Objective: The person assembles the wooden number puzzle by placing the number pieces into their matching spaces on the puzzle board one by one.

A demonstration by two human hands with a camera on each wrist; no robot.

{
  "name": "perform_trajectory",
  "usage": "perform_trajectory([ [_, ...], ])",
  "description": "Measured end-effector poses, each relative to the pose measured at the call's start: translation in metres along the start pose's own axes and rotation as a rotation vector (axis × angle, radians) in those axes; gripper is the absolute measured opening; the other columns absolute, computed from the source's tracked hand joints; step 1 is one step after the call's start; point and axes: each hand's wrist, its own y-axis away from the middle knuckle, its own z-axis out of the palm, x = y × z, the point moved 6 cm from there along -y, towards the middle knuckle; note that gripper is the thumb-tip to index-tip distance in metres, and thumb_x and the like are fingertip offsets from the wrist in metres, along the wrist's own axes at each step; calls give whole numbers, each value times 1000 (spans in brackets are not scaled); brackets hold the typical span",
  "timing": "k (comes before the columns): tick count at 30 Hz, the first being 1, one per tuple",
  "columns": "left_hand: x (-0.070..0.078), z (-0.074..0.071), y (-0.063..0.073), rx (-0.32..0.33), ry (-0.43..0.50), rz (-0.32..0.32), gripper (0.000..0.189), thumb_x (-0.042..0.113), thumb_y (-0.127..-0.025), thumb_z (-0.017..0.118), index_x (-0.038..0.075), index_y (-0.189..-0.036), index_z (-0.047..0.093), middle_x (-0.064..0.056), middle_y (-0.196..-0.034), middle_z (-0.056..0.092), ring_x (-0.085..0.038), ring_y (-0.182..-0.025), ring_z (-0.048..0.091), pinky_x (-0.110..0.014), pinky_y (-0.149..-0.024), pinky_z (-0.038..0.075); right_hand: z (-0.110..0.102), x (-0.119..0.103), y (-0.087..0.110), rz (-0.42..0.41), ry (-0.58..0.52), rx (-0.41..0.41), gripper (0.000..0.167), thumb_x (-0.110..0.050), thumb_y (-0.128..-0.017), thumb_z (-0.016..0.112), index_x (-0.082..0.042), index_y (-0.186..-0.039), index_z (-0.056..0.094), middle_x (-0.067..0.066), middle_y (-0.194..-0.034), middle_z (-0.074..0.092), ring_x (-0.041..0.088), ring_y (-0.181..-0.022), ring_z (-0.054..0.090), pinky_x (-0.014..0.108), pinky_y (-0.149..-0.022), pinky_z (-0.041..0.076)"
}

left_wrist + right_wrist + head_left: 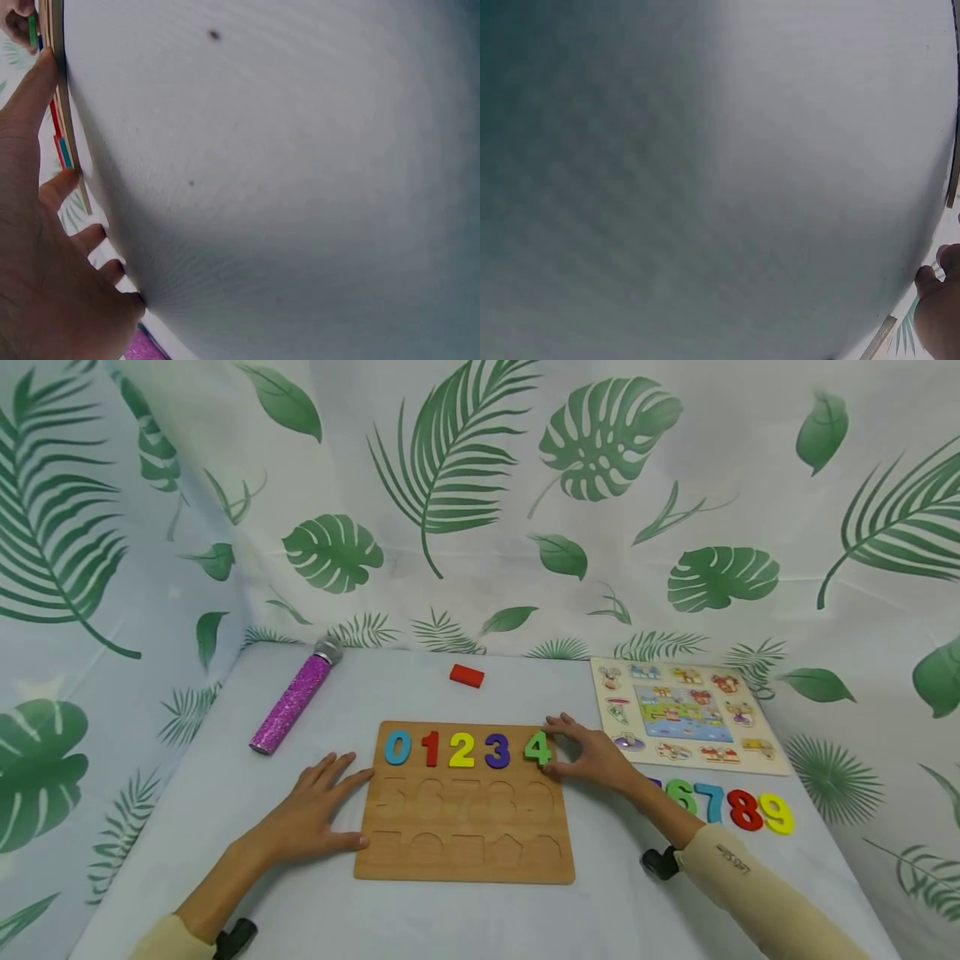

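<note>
A wooden number board (pixel 465 863) lies in the middle of the table, with a blue 0 (pixel 397 747), a red 1 (pixel 430 748), a yellow 2 (pixel 462 750) and a purple 3 (pixel 497 751) along its top row. At the right end of that row my right hand (pixel 596 758) pinches a green number 4 (pixel 537 748) between thumb and fingers. My left hand (pixel 303 814) is spread out, its thumb and index fingertips at the board's left edge. In the left wrist view these fingertips show against the board's side.
More number pieces, such as a red 8 (pixel 745 810) and a yellow 9 (pixel 776 813), lie right of the board, partly behind my right forearm. A picture puzzle board (pixel 607 693) is beyond them. Farther back are a red block (pixel 467 676) and a glittery pink microphone (pixel 294 702).
</note>
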Motion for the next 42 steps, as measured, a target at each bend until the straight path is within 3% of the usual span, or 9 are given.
perform_trajectory([
  [10,-1,1,-1,-2,-4,1,99,79,-76,60,22,-154,37,-16,-159,24,-44,-145,14,-65,-112,14,2,-2,-1,53,22,-52,69,-43,-81,81,-16,-140,58,6,-152,43,35,-144,26,61,-112,23],
  [19,-1,0,-1,7,-14,12,99,78,-77,61,21,-154,38,-17,-159,25,-45,-144,15,-66,-111,16,4,-1,-2,57,71,-51,72,-48,-80,80,-16,-141,57,11,-150,45,42,-141,30,68,-107,24],
  [31,0,1,0,-3,-12,1,99,79,-76,60,21,-153,39,-17,-158,26,-44,-144,17,-66,-111,16,4,-3,-2,84,105,-87,80,-53,-77,80,-17,-143,55,13,-151,43,47,-138,31,67,-106,28],
  [36,-1,2,0,-5,-14,-3,100,80,-76,59,22,-153,39,-16,-159,25,-44,-145,16,-66,-111,16,4,-4,-1,67,121,-90,83,-55,-77,80,-16,-144,53,13,-151,43,44,-140,31,66,-107,26],
  [42,-1,1,-1,-8,-12,-3,99,80,-76,59,22,-154,38,-16,-159,25,-44,-145,15,-67,-111,16,-8,-7,3,44,63,-70,81,-52,-75,82,-12,-141,57,11,-149,45,34,-141,33,55,-111,29],
])
